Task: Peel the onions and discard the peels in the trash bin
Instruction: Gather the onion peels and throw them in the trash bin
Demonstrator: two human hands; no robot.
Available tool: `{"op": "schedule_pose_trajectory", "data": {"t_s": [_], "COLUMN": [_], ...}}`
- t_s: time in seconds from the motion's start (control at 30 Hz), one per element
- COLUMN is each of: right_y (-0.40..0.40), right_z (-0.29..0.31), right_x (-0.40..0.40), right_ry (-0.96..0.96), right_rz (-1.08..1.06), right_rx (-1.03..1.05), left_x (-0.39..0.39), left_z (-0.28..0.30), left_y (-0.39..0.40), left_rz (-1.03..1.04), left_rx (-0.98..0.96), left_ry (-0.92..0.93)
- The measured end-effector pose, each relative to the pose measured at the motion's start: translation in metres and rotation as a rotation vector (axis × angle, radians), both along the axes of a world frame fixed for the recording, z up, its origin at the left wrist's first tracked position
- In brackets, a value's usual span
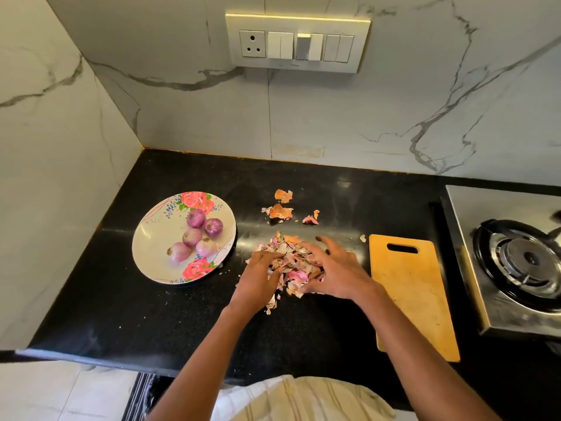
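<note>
Starting on the left, the floral plate (151,238) sits on the black counter (121,314) with five peeled onions (197,235) on it, so the peeling looks about done and it's cleanup time. Just right of the plate is the peel pile (291,265), with the left hand (258,281) curled into its left side and the right hand (337,268) cupped over the right side, fingers spread and bent around the heap, both basically gathering it in. These skins are going to be papery, super light and crumbly, so I reckon pinching won't work well; better to squeeze the heap between both palms from the sides and scoop from underneath, or bits will flutter off. A few stray peels (282,208) lie farther back toward the wall, well apart from the pile, and one small scrap (362,237) sits near the corner of the wooden cutting board (416,299), so those need a second pass. The board lies just right of the right hand, with the gas stove (516,262) beyond it. No trash bin in view, so carrying a loose handful somewhere off-frame is the risky part.
</note>
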State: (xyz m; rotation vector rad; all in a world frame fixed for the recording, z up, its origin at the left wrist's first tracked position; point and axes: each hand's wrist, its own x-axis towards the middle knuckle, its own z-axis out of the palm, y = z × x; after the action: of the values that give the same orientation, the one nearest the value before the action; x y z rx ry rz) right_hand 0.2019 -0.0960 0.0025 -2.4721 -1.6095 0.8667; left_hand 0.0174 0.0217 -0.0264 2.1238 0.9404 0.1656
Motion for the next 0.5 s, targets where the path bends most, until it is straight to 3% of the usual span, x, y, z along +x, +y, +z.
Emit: {"op": "schedule_pose_trajectory", "data": {"t_s": [0.17, 0.3, 0.5], "right_y": [0.006, -0.004, 0.004], "right_z": [-0.039, -0.058, -0.060], "right_x": [-0.035, -0.031, -0.016], "right_ry": [-0.201, -0.343, -0.271], "right_rz": [0.088, 0.106, 0.169], "right_rx": [0.020, 0.163, 0.287], "left_x": [0.002, -0.007, -0.019], "left_z": [0.002, 0.004, 0.000], "left_y": [0.003, 0.006, 0.009], "left_rz": [0.071, 0.086, 0.115], "left_rx": [0.031, 0.033, 0.070], "left_ry": [-0.046, -0.055, -0.019]}}
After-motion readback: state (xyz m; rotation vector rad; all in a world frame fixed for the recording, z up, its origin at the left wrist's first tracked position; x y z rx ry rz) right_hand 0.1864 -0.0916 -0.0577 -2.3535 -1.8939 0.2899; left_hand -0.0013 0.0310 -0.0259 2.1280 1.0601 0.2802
